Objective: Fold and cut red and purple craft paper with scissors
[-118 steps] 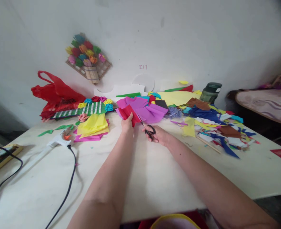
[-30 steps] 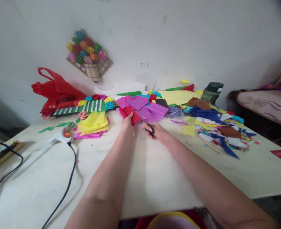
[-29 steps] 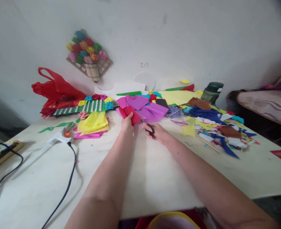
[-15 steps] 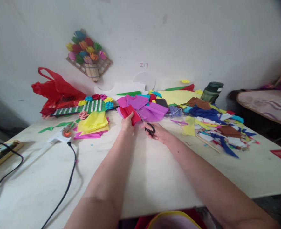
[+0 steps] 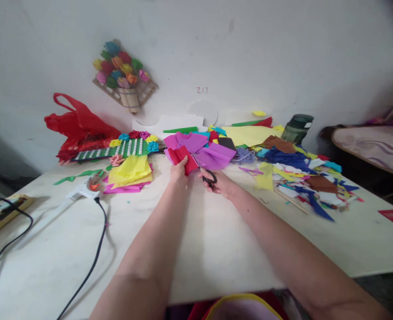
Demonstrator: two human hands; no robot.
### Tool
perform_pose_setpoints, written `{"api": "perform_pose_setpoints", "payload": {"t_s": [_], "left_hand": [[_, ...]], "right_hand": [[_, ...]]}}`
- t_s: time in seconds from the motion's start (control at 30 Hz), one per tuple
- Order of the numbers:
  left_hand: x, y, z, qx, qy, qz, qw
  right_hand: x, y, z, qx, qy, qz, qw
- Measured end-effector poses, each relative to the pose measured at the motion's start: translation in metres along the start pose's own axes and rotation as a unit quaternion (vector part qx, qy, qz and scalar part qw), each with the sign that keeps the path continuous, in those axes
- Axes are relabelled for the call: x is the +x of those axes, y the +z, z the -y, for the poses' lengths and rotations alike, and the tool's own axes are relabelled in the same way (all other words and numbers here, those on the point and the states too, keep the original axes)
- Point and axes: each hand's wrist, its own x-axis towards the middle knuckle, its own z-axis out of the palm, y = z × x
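Note:
Folded red crepe paper (image 5: 175,155) is pinched in my left hand (image 5: 179,170), the thumb pressed on top of it. My right hand (image 5: 219,184) has its fingers in the black handles of a pair of scissors (image 5: 210,178). The blades point up and left, along the right edge of the red paper; whether they are cutting into it I cannot tell. Just beyond lie purple paper sheets (image 5: 216,155), partly covered by the red paper. To the left rests a stack of yellow paper (image 5: 131,172) over pink sheets.
A white glue gun (image 5: 86,191) with a black cord lies at left, near a power strip (image 5: 6,215). Paper flowers edge a green-and-white panel (image 5: 130,149) by a red plastic bag (image 5: 86,124). Paper scraps (image 5: 303,178), a wooden stick (image 5: 291,201) and a bottle (image 5: 297,129) are at right.
Both hands, the red paper and the scissors stay almost where they were. Only a very slight shift of the whole view shows.

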Motion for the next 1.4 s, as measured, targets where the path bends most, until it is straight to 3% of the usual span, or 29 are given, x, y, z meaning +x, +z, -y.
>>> {"api": "perform_pose_setpoints", "payload": {"t_s": [0.47,0.8,1.4], "left_hand": [[-0.001,0.002,-0.002,0.005,-0.007,-0.026,1.000],[-0.002,0.003,-0.002,-0.001,-0.004,-0.031,1.000],[0.000,0.003,-0.002,-0.017,-0.016,-0.014,1.000]], "right_hand": [[0.001,0.004,-0.003,-0.007,-0.008,-0.050,0.999],[-0.004,0.002,0.001,-0.009,-0.023,0.005,1.000],[-0.006,0.001,0.005,-0.030,0.000,-0.003,1.000]]}}
